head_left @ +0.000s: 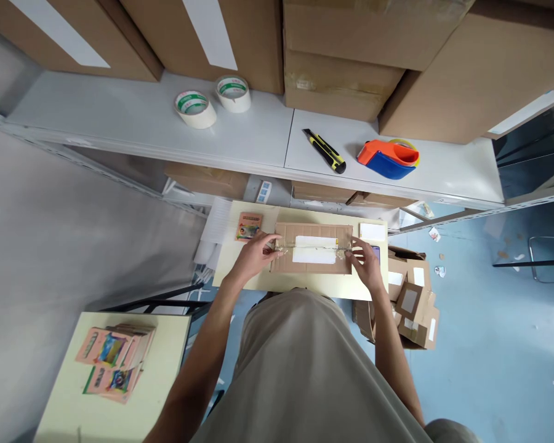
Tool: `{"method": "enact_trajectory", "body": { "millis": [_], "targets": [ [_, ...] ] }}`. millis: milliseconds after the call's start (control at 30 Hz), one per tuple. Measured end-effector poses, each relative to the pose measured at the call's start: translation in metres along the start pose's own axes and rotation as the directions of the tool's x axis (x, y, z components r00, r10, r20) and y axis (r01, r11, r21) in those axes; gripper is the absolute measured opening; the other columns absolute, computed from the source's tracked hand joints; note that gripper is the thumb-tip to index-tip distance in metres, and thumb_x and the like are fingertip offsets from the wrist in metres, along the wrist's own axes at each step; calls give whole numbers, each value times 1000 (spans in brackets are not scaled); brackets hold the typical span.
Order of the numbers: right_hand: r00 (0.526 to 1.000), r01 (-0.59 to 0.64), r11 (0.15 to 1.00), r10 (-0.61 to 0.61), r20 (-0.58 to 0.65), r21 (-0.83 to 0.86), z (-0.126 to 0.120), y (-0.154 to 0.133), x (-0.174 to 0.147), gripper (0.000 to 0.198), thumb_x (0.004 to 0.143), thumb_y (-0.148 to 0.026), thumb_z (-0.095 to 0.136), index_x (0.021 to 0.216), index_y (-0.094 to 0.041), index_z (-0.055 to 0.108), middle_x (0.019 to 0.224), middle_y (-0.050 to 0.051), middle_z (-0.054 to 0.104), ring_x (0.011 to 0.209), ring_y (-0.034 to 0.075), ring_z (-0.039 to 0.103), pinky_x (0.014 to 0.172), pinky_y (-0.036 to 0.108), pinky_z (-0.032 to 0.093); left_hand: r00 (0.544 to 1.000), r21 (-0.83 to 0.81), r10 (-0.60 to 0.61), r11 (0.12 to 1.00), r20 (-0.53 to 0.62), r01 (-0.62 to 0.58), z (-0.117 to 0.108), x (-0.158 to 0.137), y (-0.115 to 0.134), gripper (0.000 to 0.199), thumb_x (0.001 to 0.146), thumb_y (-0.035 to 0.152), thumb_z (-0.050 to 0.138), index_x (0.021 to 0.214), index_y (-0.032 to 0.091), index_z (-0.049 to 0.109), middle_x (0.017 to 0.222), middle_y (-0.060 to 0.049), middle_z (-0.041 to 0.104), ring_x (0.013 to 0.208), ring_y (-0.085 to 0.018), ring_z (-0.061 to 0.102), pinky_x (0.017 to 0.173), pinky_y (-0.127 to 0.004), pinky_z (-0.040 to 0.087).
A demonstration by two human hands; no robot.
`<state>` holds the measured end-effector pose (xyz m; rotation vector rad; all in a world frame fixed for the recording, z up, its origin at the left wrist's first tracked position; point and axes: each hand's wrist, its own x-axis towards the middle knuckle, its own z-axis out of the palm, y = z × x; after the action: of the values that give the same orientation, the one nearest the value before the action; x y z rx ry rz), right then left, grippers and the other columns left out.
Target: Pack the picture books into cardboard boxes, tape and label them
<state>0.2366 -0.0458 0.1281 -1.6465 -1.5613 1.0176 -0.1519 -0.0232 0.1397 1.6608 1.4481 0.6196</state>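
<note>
A flat cardboard box [284,232] lies on the cream table in front of me. A white label [314,253] sits on its top, and a taped seam runs lengthwise across it. My left hand [255,256] is at the box's left end, thumb and fingers bent over the edge by the seam. At the right end, my right hand [366,264] has its fingers curled on the edge in the same way. Crumpled clear tape shows near the fingertips on both sides.
A small book [248,226] and a phone [376,253] flank the box on the table [258,282]. The shelf [268,132] holds tape rolls [196,109], a utility knife [325,151], a tape dispenser [388,159] and large cartons. Books [113,357] lie on the left table; cartons [413,295] stand right.
</note>
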Motion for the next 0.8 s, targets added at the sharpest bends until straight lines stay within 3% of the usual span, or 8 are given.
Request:
{"method": "enact_trajectory", "body": {
  "millis": [100,267,467,800],
  "targets": [
    [1000,-6,1000,6,7,20,0,-1,0,50,103,-64,68,136,-28,79,133,13,71,103,26,78,89,45,70,999,-41,16,999,-45,-18,7,-6,-5,38,98,46,73,132,27,73,119,-6,67,86,-18,76,89,-35,66],
    [998,-38,996,42,-47,74,3,-2,-1,51,97,-66,74,127,-25,85,123,12,76,101,27,79,87,44,70,991,-54,9,998,-137,-17,17,-11,-9,40,100,44,71,136,28,72,121,-6,68,85,-17,77,91,-37,66],
    [992,-13,996,24,-123,84,8,4,-3,45,95,-65,77,111,-25,90,118,14,81,111,31,77,83,44,68,970,-197,-51,980,-238,3,29,-7,-14,36,97,49,73,124,25,77,118,-6,74,85,-18,78,87,-36,68],
    [995,-28,989,43,-94,146,8,12,5,53,99,-70,68,118,-25,86,128,16,79,120,33,75,82,44,70,967,-261,-144,962,-211,86,23,6,-15,44,91,57,74,120,24,78,123,-9,79,89,-21,78,88,-38,66]
  ]
}}
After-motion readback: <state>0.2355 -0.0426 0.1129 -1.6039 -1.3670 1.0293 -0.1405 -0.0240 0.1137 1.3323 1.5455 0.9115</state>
